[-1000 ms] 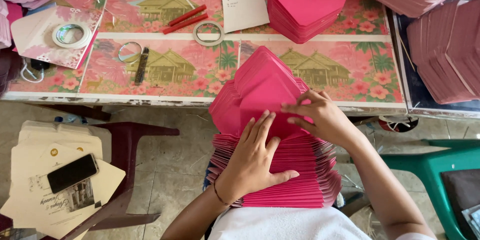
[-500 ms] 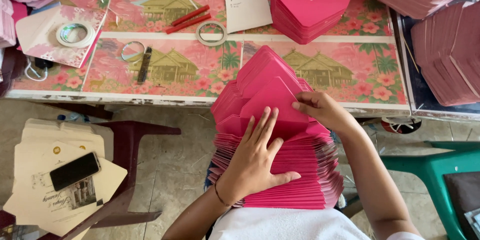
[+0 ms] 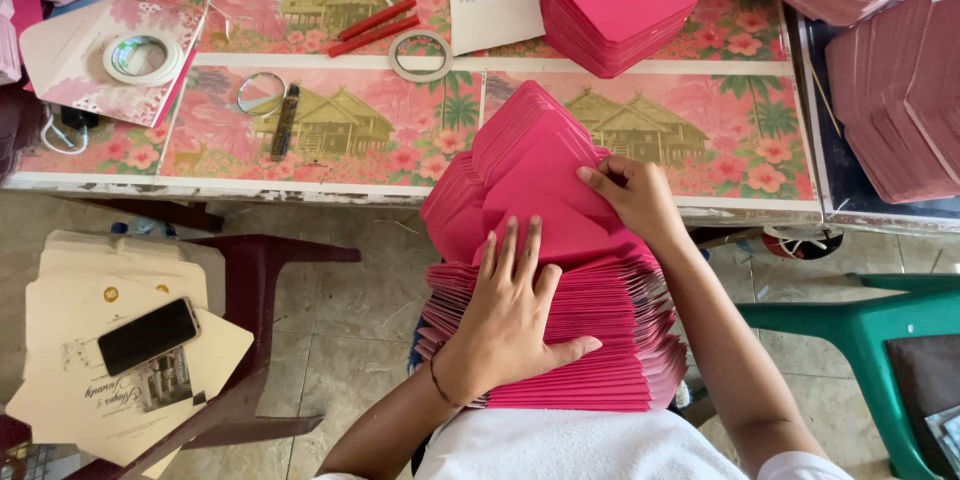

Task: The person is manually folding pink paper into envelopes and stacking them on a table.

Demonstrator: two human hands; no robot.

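Note:
A thick stack of bright pink unfolded envelopes (image 3: 560,340) rests on my lap, leaning against the table edge. My left hand (image 3: 510,310) lies flat on top of the stack, fingers spread and pressing down. My right hand (image 3: 630,195) pinches the right flap of the top pink envelope (image 3: 535,170), folding it inward near the table edge. A second neat pile of folded pink envelopes (image 3: 620,0) sits on the table at the back, beyond my hands.
The table (image 3: 330,130) has a floral cloth with tape rolls (image 3: 420,55), red sticks (image 3: 375,25), a white card (image 3: 495,0) and a metal ring. More pink stacks (image 3: 900,90) stand at right. A dark stool at left holds cream cards and a phone (image 3: 150,335). A green chair (image 3: 880,330) is at right.
My right hand has slid slightly up and left along the top envelope's flap, pressing the fold. My left hand stays flat on the stack.

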